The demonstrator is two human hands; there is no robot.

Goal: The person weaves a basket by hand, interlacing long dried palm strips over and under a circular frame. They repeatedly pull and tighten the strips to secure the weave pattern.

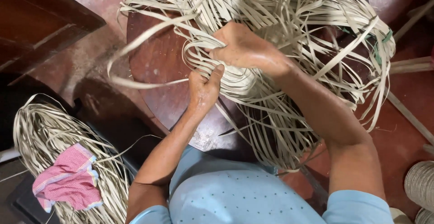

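Two hands work inside a big coil of pale flat strips on a round surface.

The left hand (204, 89) is clenched on a bunch of the strips (271, 20); the right hand (244, 47) grasps strands just above it. The coil covers the far and right part of the brown round surface (156, 61), and loose strands hang over its near edge. At near left, a second strip bundle (40, 129) lies with a pink cloth (68, 179) on it. Bare red floor (402, 133) shows at right.
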